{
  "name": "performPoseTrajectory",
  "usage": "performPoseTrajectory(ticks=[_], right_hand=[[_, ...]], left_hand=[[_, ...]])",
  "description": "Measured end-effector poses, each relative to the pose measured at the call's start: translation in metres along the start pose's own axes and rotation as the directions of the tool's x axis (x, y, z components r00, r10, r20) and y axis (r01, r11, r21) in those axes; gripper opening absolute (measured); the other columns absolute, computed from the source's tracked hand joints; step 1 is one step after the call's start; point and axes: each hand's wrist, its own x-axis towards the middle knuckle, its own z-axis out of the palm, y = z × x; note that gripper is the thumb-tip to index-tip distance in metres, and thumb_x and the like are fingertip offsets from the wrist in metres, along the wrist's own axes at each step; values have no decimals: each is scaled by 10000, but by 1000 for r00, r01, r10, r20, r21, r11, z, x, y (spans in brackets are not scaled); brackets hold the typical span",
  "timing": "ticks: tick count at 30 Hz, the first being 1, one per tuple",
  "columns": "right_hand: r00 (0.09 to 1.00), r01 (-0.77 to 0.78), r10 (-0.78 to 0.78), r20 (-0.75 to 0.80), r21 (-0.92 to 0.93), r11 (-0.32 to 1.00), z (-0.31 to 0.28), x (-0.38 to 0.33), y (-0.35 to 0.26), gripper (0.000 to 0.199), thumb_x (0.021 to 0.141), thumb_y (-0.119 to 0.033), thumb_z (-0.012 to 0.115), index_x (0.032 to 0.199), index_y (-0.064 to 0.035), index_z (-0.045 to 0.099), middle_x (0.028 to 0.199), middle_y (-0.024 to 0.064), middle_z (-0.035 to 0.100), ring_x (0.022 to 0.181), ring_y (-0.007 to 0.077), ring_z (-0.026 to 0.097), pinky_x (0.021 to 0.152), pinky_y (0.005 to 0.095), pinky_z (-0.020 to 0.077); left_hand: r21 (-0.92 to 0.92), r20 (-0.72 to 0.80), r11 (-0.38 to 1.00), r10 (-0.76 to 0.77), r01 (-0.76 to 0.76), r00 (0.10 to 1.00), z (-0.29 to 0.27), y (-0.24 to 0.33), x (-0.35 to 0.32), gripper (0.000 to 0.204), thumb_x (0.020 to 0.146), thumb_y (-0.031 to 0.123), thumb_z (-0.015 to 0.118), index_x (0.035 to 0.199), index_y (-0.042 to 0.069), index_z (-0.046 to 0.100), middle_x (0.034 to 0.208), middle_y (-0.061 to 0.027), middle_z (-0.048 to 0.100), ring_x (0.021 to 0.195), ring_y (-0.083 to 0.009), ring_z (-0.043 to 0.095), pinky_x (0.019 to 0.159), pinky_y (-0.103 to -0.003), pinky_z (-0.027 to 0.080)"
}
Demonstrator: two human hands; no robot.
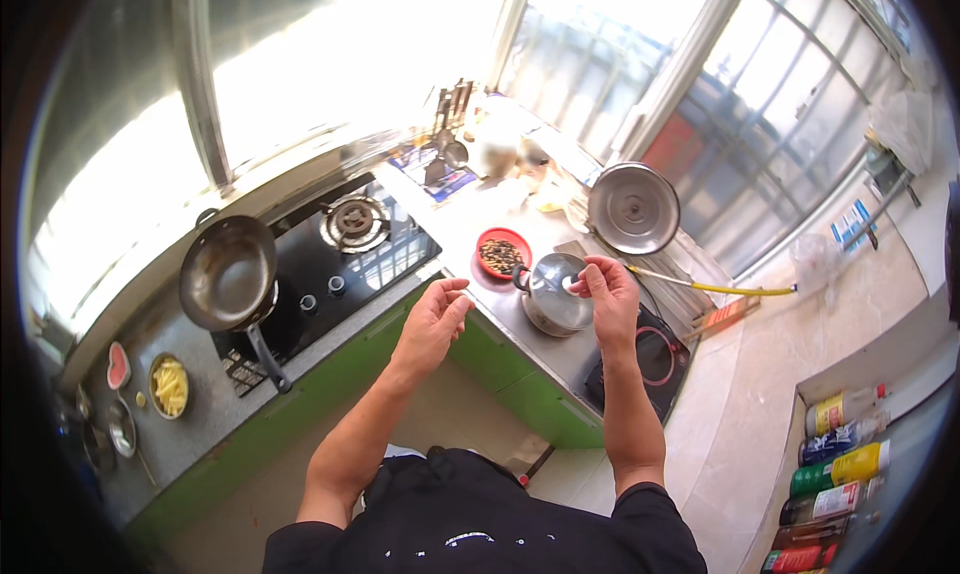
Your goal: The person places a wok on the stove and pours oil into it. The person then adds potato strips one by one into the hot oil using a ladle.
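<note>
My left hand (435, 319) hangs in the air by the counter's front edge, fingers loosely bent and apart, with nothing in it. My right hand (610, 296) is raised at the right side of a steel pot (560, 312). Its fingers are curled together over the pot's edge; whether they touch the pot or hold something small is hidden. A dark side handle (519, 276) sticks out from the pot's left. Behind that handle stands a red bowl (503, 253) of small dark and pale pieces. A round steel lid or pan (633, 210) rests behind the pot.
At left, a frying pan (228, 274) sits on the black gas hob (400, 236). Left of it are a bowl of pale yellow pieces (170, 387) and a ladle (121, 429). An induction cooker (655, 359) lies right of the pot. Several bottles (838, 469) fill a shelf at right.
</note>
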Motion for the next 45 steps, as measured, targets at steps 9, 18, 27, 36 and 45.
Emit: performPoseTrajectory(ticks=[9, 18, 27, 36, 45], right_hand=[[944, 129, -149, -294, -87, 988, -112, 85, -44, 238, 1011, -215, 611, 1143, -18, 629, 895, 30, 650, 728, 116, 668, 649, 224, 509], [763, 68, -237, -601, -289, 955, -230, 196, -68, 309, 953, -260, 672, 1115, -3, 619, 902, 48, 661, 710, 114, 640, 640, 248, 489], [614, -34, -336, -714, -450, 892, -365, 327, -71, 450, 880, -350, 713, 1104, 34, 641, 945, 101, 697, 771, 188, 680, 736, 323, 531], [450, -227, -503, -738, -639, 735, -454, 447, -91, 588, 827, -392, 726, 1189, 56, 611, 1068, 178, 698, 1016, 348, 670, 915, 414, 513], [307, -228, -589, -747, -659, 717, -485, 520, -122, 703, 808, -411, 758, 1275, 71, 549, 1201, 252, 659, 1115, 390, 645, 965, 434, 521]], left_hand=[[43, 339, 999, 17, -33, 941, 107, 12, 121, 390, 1036, 227, 539, 1342, -6, 474, 1005, -26, 598, 762, -55, 512, 681, -213, 459], [-2, 542, 999, 31, -35, 840, 193, 25, 229, 392, 1034, 252, 549, 1336, 8, 490, 980, -13, 600, 762, -54, 520, 669, -204, 454], [-1, 591, 998, 51, -62, 805, 291, 28, 295, 402, 1031, 237, 529, 1342, -11, 477, 1005, -47, 607, 740, -52, 511, 664, -215, 452], [-88, 595, 996, 70, -22, 801, 399, 40, 365, 385, 1053, 281, 514, 1328, 14, 479, 951, -13, 610, 715, -45, 503, 644, -203, 442], [-107, 581, 986, 169, -131, 796, 477, 74, 420, 392, 1053, 304, 513, 1327, 25, 490, 943, -11, 607, 720, -52, 513, 662, -219, 448]])
